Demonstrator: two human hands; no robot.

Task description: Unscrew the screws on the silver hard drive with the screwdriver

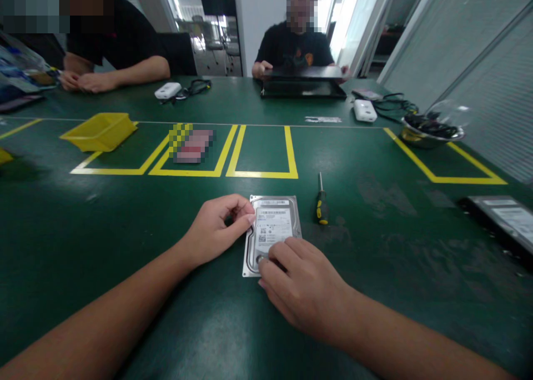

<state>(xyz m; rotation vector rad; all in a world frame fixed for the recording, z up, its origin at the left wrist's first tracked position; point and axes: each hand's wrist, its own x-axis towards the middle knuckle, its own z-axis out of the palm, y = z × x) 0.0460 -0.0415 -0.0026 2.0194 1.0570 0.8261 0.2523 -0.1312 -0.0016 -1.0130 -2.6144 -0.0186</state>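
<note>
In the head view, a hard drive (272, 233) is seen lying flat, label up, on the green bench (125, 230), just in front of the person and below the middle yellow-taped box (262, 152). The left hand (216, 229) is placed at the drive's left edge; its fingers (245, 213) are curled closed, with the tips pinched against the upper left rim of the casing. The right hand (303, 285) is laid over the drive's near right corner, its fingers bent down and pressed onto the lid, so that part of the label is covered. The drive is thus gripped from two sides and is not lifted off the bench.

A screwdriver (320, 202) with a black and yellow handle is set just to the right of the drive, apart from both hands. A yellow bin (100, 131) is seen far left, and a metal bowl (428, 133) far right. Another drive (506, 219) is found at the right edge. At the far side, two other people are seated; a black laptop (302, 83) is held by one.
</note>
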